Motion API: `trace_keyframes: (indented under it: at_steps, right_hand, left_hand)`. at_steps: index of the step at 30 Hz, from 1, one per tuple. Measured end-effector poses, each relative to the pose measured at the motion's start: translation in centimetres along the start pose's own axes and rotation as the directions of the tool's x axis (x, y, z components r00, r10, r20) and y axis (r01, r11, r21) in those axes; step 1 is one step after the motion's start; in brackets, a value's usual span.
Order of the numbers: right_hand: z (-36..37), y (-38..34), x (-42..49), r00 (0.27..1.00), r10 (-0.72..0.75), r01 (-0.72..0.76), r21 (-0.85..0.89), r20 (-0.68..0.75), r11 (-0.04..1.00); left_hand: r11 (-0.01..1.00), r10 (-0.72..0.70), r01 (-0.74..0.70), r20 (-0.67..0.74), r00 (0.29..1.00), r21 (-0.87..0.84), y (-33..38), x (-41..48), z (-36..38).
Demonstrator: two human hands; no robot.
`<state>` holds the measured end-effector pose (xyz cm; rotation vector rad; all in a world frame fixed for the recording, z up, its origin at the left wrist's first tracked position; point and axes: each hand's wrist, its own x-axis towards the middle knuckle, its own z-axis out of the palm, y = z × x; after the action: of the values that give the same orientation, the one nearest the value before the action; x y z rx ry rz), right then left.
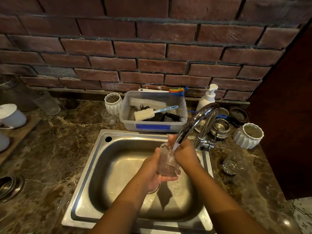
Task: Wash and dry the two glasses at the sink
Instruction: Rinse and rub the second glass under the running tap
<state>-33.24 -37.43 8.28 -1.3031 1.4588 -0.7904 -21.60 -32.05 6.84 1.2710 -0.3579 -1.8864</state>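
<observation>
Over the steel sink I hold a clear glass, tilted with its mouth up toward the chrome tap. Water runs from the spout onto the glass's rim. My left hand cups the glass from below and on its left side. My right hand presses on its right side near the rim, with fingers reaching toward the mouth. A second clear glass stands on the counter to the right of the sink. A third small glass stands behind the sink, left of the tub.
A plastic tub of brushes sits behind the sink. A soap pump bottle, steel cups and a white ribbed pot stand at the back right. Another ribbed pot stands at the back left, white cups at far left.
</observation>
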Motion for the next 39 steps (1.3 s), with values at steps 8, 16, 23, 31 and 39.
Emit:
trace_keyframes:
  at_steps: [8,16,23,31,39]
  right_hand:
    - [1.7,0.9,-2.6,0.991,-0.042,0.047,0.033,-0.126,0.998]
    - [0.4,0.5,-1.4,0.978,-0.207,0.191,-0.256,-0.036,0.947]
    - [0.7,0.1,-0.7,0.993,0.036,-0.008,0.239,-0.111,0.971]
    - [0.4,0.1,-1.4,0.981,-0.196,0.192,-0.163,-0.011,0.968]
    - [0.5,2.3,-2.5,0.924,-0.328,0.379,-0.365,0.197,0.850]
  left_hand:
    - [0.976,-0.009,0.009,0.004,1.000,-0.219,-0.5,-0.3,1.2]
    - [0.931,-0.090,0.093,0.023,0.996,-0.352,-1.1,-0.3,0.2]
    - [0.911,-0.067,0.070,0.021,0.998,-0.406,-1.4,-0.3,0.5]
    - [0.994,0.016,-0.017,0.012,1.000,0.103,-0.8,-0.5,0.9]
    - [0.983,-0.039,0.028,-0.055,0.998,-0.184,-0.5,-0.6,0.4]
